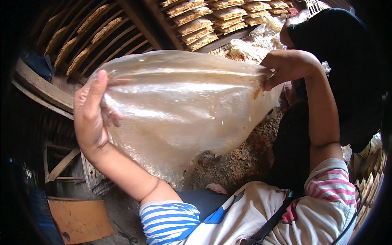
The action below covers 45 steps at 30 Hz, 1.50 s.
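A large, clear plastic sheet (175,106), perhaps a bag, is stretched between my two raised hands. Light glares off its creases, and small crumbs and a brownish smear cling to it near the right side. My left hand (92,112) is closed on its left edge, thumb up, the other fingers partly behind the film. At the upper right corner, my right hand (292,65) pinches the plastic between thumb and fingers. The lower part of the sheet hangs loose above the brown, crumb-covered ground (232,165).
Stacked flat yellowish slabs (196,26) fill slatted racks at the back, with more on a curved-looking rack (94,38) at the left. A person in dark clothing (339,61) is close on my right. Crumpled plastic (265,34) lies behind. An orange-brown board (81,220) is at lower left.
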Each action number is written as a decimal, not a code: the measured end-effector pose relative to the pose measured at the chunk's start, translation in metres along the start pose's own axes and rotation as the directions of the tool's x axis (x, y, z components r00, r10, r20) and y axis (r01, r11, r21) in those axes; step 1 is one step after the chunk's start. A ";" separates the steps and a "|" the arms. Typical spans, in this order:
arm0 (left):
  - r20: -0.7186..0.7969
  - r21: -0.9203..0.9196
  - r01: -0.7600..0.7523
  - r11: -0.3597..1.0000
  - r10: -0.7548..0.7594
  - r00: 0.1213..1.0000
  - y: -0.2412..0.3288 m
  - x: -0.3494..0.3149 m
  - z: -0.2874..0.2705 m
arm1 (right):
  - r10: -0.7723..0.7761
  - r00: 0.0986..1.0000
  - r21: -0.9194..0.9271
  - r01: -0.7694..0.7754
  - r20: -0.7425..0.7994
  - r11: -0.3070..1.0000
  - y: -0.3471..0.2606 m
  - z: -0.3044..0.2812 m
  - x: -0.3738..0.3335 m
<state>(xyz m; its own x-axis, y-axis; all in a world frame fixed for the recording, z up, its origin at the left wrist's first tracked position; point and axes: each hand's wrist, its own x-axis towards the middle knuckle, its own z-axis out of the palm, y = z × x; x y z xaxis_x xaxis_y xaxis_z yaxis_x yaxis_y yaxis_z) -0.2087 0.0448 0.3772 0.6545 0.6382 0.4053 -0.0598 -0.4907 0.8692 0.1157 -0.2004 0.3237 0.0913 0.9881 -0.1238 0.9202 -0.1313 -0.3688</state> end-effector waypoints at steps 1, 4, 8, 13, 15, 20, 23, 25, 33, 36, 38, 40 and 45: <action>-0.020 0.012 -0.002 1.000 0.003 1.000 -0.002 0.000 -0.006 | 0.038 0.994 -0.111 -0.049 -0.100 0.993 0.001 0.000 -0.002; 0.041 0.216 0.055 0.975 -0.066 0.997 0.001 0.002 -0.023 | 0.032 0.987 0.004 -0.032 -0.160 0.999 -0.001 -0.006 -0.001; -0.027 0.801 -0.306 0.515 0.541 0.840 -0.001 -0.009 0.015 | -0.150 0.959 0.205 0.202 -0.241 0.958 -0.019 -0.003 -0.005; 0.490 0.524 -0.674 0.520 0.464 0.738 0.003 -0.013 0.113 | -0.465 0.846 0.164 0.513 -0.260 0.843 -0.031 0.006 0.000; 0.640 0.364 -0.561 0.743 0.238 0.731 0.001 -0.005 0.126 | -0.435 0.856 0.207 0.496 -0.281 0.843 -0.036 0.006 0.001; 0.647 0.110 -0.136 0.985 0.033 0.762 -0.014 0.005 0.122 | -0.337 0.923 0.245 0.376 -0.186 0.894 -0.016 -0.005 -0.004; 0.571 0.047 0.031 0.998 -0.052 0.820 -0.012 0.005 0.127 | -0.204 0.930 0.516 0.343 -0.307 0.785 0.001 0.007 -0.001; 0.530 -0.056 0.043 0.997 -0.006 0.848 -0.020 0.005 0.138 | -0.115 0.836 0.663 0.501 -0.536 0.556 -0.012 0.030 0.013; 0.516 0.022 0.036 0.999 -0.042 0.855 -0.012 0.010 0.139 | 0.021 0.935 0.766 0.276 -0.353 0.581 -0.055 0.053 0.036; 0.465 0.013 -0.023 1.000 0.014 0.885 -0.015 0.010 0.136 | 0.031 0.975 0.684 0.130 -0.218 0.718 -0.050 0.054 0.036; 0.427 0.055 -0.084 0.995 0.053 0.903 -0.019 0.012 0.128 | -0.049 0.996 0.582 0.081 -0.071 0.809 -0.050 0.054 0.038; 0.414 0.116 -0.148 0.982 0.087 0.906 -0.025 0.020 0.115 | -0.117 0.973 0.329 0.046 0.199 0.943 -0.040 0.050 0.038; 0.444 0.040 -0.051 0.998 0.028 0.896 -0.010 0.012 0.110 | -0.072 0.978 0.729 0.193 -0.194 0.656 -0.047 0.060 0.030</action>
<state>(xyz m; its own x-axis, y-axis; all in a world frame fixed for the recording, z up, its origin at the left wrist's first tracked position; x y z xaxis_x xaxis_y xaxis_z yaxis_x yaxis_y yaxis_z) -0.1168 -0.0076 0.3419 0.9192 0.2945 0.2616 -0.0629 -0.5459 0.8355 0.0526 -0.1695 0.2825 0.0967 0.9917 0.0846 0.3438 0.0465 -0.9379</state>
